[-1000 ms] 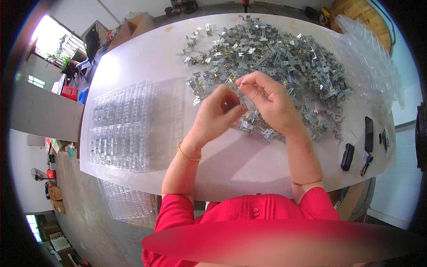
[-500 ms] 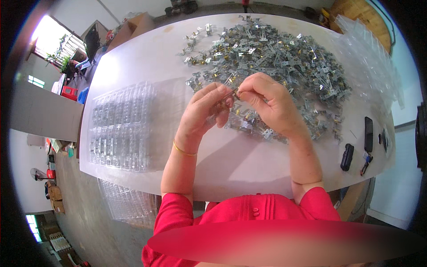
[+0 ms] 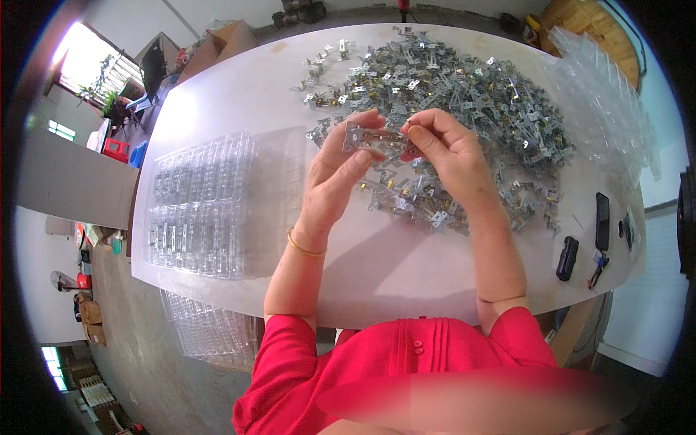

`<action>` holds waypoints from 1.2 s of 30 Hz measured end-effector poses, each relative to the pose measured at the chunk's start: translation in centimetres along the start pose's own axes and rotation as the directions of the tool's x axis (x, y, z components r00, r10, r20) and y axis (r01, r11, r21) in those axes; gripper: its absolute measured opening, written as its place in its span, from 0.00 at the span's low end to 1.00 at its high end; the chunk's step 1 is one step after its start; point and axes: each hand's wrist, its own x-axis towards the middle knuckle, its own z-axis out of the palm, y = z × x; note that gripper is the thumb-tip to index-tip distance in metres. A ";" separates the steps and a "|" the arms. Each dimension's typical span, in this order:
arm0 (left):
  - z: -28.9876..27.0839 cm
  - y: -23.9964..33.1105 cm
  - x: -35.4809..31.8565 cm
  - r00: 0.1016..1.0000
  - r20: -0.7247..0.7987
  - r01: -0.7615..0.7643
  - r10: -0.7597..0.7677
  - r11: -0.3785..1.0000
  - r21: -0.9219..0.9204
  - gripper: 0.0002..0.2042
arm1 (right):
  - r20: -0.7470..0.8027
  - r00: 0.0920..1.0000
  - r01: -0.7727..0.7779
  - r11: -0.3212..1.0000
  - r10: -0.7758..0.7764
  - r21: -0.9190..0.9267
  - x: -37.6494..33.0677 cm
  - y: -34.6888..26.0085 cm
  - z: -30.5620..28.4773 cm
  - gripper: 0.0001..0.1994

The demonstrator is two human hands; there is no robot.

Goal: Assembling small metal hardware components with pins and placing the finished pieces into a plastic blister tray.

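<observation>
Between my hands, above the near side of the pile, is a small metal bracket part (image 3: 378,138) with a flat plate at its left end and brassy bits along it. My left hand (image 3: 337,167) holds the plate end between thumb and fingers. The right end is pinched by the thumb and fingers of my right hand (image 3: 449,152). Behind and below spreads a large heap of similar metal brackets (image 3: 464,90), grey with some brass-coloured pieces. Left of my left forearm lie clear plastic trays (image 3: 196,206), with rows of the metal parts in them.
Clear plastic packaging (image 3: 602,101) lies at the table's far right. A black phone (image 3: 602,221), a dark case (image 3: 567,258) and a small tool with a dark handle (image 3: 597,272) rest near the right edge. More clear trays (image 3: 206,326) stand below the table's left front edge.
My hands have moved apart and slightly away from me. The bracket part, mostly covered by my fingers before, now lies sideways in plain view between them.
</observation>
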 end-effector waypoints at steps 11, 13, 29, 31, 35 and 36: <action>-1.4 -1.5 -0.1 0.992 -0.056 0.109 -0.114 0.991 -0.083 0.13 | 0.005 0.996 0.085 0.977 -0.086 -0.195 -0.7 -0.4 0.7 0.06; -1.0 -1.2 0.0 0.984 -0.030 0.173 -0.174 0.985 -0.022 0.12 | 0.004 0.998 0.056 0.971 -0.057 -0.231 -1.2 -0.8 1.2 0.05; -0.4 -0.7 -0.3 0.975 0.016 0.223 -0.223 0.974 0.034 0.12 | 0.035 0.941 0.299 0.781 -0.336 -0.549 -1.4 -1.1 1.5 0.05; -0.4 -0.7 -0.3 0.985 0.004 0.170 -0.174 0.967 0.190 0.10 | 0.052 0.943 0.298 0.760 -0.330 -0.578 -1.5 -1.3 1.5 0.05; -0.1 -1.4 -0.5 0.994 -0.008 0.110 -0.114 0.942 0.317 0.08 | 0.023 0.955 0.260 0.791 -0.297 -0.554 -1.8 -1.6 1.9 0.04; -0.1 -1.7 -0.5 0.994 -0.024 0.108 -0.107 0.926 0.361 0.07 | 0.012 0.955 0.254 0.797 -0.296 -0.548 -1.8 -1.5 2.0 0.05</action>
